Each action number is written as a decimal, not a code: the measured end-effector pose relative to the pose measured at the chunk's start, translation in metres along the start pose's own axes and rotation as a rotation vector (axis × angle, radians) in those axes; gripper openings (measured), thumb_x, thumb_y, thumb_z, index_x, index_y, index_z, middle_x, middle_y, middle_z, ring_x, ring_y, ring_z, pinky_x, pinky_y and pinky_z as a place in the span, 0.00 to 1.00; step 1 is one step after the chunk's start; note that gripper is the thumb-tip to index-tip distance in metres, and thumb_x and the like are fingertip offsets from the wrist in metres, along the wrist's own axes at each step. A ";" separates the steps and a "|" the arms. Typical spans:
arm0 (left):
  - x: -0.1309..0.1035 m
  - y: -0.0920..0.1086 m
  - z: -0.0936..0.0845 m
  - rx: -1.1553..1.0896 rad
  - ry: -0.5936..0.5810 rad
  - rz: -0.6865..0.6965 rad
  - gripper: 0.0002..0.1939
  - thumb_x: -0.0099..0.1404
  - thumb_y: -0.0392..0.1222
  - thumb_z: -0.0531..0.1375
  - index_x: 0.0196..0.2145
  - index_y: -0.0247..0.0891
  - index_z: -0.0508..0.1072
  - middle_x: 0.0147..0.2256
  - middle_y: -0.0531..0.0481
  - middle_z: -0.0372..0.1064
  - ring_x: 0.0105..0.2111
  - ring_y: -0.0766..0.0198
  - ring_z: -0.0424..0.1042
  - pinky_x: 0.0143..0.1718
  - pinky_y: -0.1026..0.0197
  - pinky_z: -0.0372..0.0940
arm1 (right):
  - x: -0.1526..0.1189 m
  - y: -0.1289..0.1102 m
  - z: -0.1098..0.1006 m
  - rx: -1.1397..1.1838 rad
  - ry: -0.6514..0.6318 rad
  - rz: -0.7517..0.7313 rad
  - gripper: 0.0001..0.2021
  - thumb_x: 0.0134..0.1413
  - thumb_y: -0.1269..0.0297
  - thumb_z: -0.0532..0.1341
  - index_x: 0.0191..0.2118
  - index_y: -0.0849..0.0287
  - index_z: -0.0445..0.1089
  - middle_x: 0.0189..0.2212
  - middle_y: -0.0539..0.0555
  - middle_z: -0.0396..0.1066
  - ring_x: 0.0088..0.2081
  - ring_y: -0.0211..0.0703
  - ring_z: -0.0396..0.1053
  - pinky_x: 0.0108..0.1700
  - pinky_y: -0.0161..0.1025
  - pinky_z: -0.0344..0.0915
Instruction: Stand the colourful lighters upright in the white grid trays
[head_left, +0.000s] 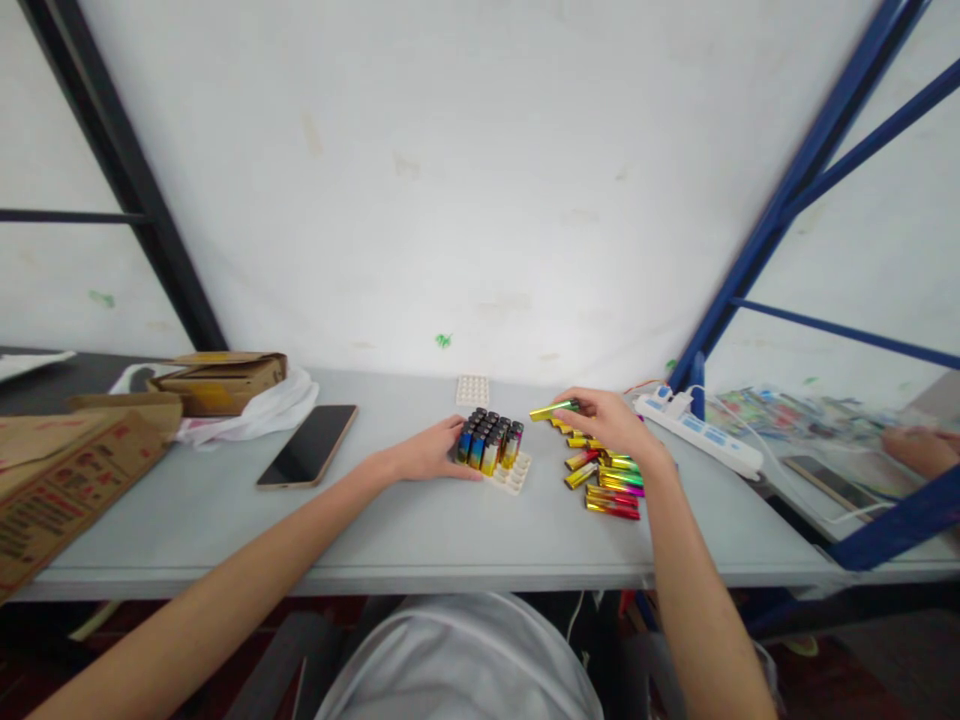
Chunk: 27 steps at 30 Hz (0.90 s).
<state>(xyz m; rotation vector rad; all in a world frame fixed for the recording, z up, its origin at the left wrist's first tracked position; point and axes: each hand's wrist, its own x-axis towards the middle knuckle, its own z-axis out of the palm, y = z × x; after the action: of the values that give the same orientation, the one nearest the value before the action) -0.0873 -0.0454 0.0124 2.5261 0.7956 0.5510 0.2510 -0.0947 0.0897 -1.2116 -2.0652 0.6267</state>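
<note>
My left hand (431, 452) braces the left side of a pale tray (516, 478) with round cells, its thumb along the near edge and its fingers by the far side. Packed upright in the tray stand several shiny, lighter-like tubes (489, 445) with black tops and blue, gold and purple bodies. Cells at the tray's right and near side show bare. To the right, my right hand (609, 415) pinches a gold-and-green shiny tube (551, 410), held almost level above the table. Below that hand lies a loose pile of shiny tubes (611, 490) in gold, green, red and magenta, partly hidden by it.
Another pale tray (472, 390) lies near the wall. On the left are a phone (309, 447), a small cardboard box (225, 385) on a plastic bag and a larger carton (82, 480). A power strip (701, 435) lies right; beyond the blue frame shows another person's hand (919, 448).
</note>
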 end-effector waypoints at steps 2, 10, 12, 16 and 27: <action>0.000 0.000 0.000 0.000 -0.005 -0.012 0.32 0.61 0.63 0.70 0.56 0.41 0.76 0.59 0.42 0.69 0.59 0.47 0.68 0.66 0.49 0.60 | 0.002 -0.012 0.007 0.174 0.022 0.001 0.23 0.58 0.42 0.67 0.44 0.59 0.76 0.27 0.51 0.71 0.29 0.41 0.66 0.29 0.37 0.62; -0.001 -0.001 0.000 -0.015 0.009 0.004 0.33 0.61 0.64 0.70 0.56 0.41 0.76 0.57 0.42 0.70 0.58 0.47 0.69 0.67 0.49 0.60 | 0.011 -0.033 0.035 0.468 0.198 0.058 0.23 0.54 0.39 0.69 0.34 0.57 0.70 0.29 0.50 0.69 0.32 0.40 0.66 0.32 0.36 0.65; -0.001 -0.002 0.001 -0.016 0.014 0.005 0.33 0.61 0.64 0.70 0.56 0.41 0.76 0.57 0.42 0.69 0.59 0.47 0.69 0.66 0.49 0.61 | 0.014 -0.033 0.039 0.538 0.174 0.057 0.23 0.54 0.39 0.69 0.36 0.57 0.70 0.35 0.53 0.73 0.38 0.43 0.71 0.39 0.38 0.70; 0.000 -0.002 0.001 -0.022 0.017 0.023 0.34 0.60 0.63 0.71 0.57 0.41 0.75 0.58 0.42 0.70 0.59 0.47 0.69 0.65 0.50 0.62 | 0.016 -0.031 0.043 0.652 0.089 0.051 0.23 0.58 0.39 0.66 0.42 0.55 0.70 0.43 0.56 0.77 0.46 0.48 0.75 0.49 0.46 0.74; 0.000 0.000 0.000 -0.015 0.001 0.002 0.32 0.61 0.62 0.71 0.56 0.40 0.76 0.59 0.41 0.68 0.60 0.45 0.68 0.66 0.48 0.61 | 0.021 -0.022 0.053 0.716 0.086 0.115 0.24 0.57 0.36 0.64 0.43 0.52 0.64 0.31 0.46 0.66 0.30 0.37 0.68 0.38 0.40 0.72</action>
<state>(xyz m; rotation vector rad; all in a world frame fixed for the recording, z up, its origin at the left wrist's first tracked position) -0.0871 -0.0451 0.0123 2.5134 0.7868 0.5565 0.1918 -0.0903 0.0750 -0.9045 -1.4910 1.2119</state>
